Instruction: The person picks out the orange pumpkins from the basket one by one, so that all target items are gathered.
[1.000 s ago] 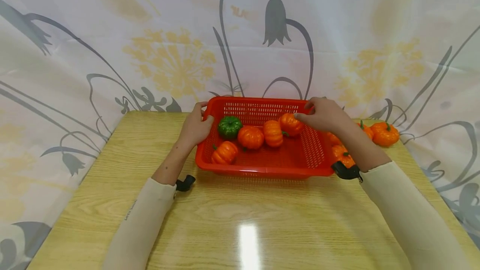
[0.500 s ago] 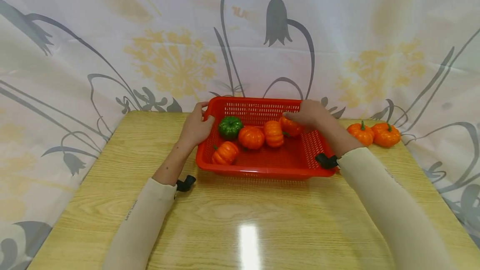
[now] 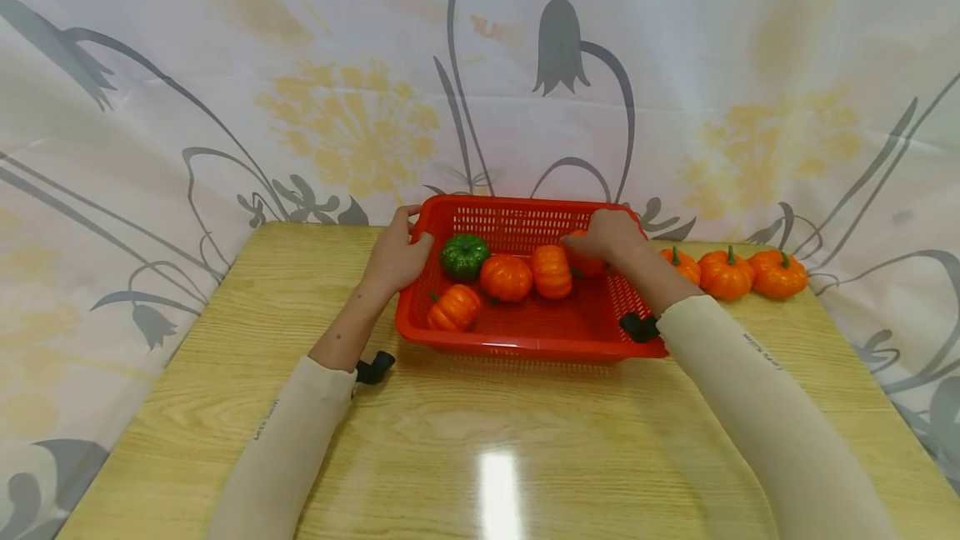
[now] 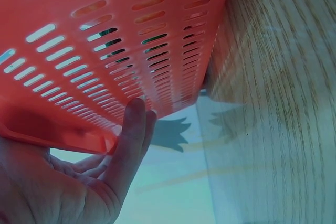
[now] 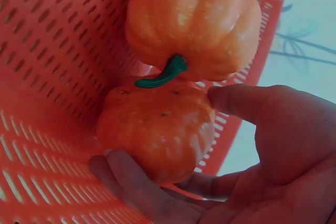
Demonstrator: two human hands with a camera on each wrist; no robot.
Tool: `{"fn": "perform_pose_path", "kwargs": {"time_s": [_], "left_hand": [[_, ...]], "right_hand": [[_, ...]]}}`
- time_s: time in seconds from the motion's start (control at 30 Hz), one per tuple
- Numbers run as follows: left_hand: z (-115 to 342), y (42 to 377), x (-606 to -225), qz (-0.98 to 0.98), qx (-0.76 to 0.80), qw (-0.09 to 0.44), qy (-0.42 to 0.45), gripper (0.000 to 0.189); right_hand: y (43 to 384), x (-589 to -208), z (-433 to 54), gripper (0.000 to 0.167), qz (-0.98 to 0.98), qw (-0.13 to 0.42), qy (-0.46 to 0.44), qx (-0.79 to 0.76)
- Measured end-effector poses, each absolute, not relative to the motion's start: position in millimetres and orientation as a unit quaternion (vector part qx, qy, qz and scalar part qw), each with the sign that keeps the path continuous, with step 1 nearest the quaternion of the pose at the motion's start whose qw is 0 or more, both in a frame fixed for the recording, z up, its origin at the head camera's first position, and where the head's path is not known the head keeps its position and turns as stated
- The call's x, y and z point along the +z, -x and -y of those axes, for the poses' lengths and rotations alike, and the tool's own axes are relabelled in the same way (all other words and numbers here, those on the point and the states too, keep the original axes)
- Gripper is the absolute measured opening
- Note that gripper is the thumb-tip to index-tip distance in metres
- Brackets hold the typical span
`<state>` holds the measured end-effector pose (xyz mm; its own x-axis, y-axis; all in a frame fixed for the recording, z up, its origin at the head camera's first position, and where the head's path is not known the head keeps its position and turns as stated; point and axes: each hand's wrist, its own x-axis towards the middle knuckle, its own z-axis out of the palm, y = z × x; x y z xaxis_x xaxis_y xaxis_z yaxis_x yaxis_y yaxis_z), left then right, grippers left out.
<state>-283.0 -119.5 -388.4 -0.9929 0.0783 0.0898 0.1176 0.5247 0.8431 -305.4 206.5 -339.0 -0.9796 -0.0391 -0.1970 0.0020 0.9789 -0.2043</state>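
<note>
A red slotted plastic basket (image 3: 525, 346) sits on the table. My left hand (image 3: 397, 257) grips its left end, thumb over the rim and fingers along the outer wall (image 4: 157, 77). Inside, toward the back right corner, my right hand (image 3: 615, 238) holds an orange toy pumpkin (image 5: 157, 124); the right wrist view has the thumb on one side and the fingers round the other. Beside it lies another orange pumpkin (image 5: 194, 19) with a green stem. Farther left in the basket are a green pumpkin (image 3: 464, 257) and two orange ones, one in the middle (image 3: 506, 277) and one at front left (image 3: 454, 308).
Outside the basket's right end, several orange pumpkins (image 3: 726, 275) stand in a row on the wooden table (image 3: 420, 448), partly hidden by the right forearm. A flower-patterned cloth (image 3: 337, 65) hangs right behind the table's back edge.
My right hand has moved from the basket's back right corner slightly left and down, and its fingers now surround the corner pumpkin. The left hand keeps its grip on the basket.
</note>
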Motion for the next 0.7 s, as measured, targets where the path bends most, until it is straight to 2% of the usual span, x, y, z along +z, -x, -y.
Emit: {"fn": "perform_pose_path", "kwargs": {"time_s": [0.27, 0.5, 0.7], "left_hand": [[119, 283, -387, 0.874, -0.482, 0.021, 0.055, 0.058], [120, 284, -388, 0.873, -0.484, 0.023, 0.056, 0.058], [119, 283, -387, 0.872, -0.485, 0.021, 0.055, 0.058]], "right_hand": [[301, -334, -205, 0.049, -0.991, 0.088, 0.021, -0.095], [298, -321, -209, 0.067, -0.982, 0.121, 0.007, -0.145], [288, -310, -215, 0.071, -0.977, 0.125, 0.007, -0.171]]}}
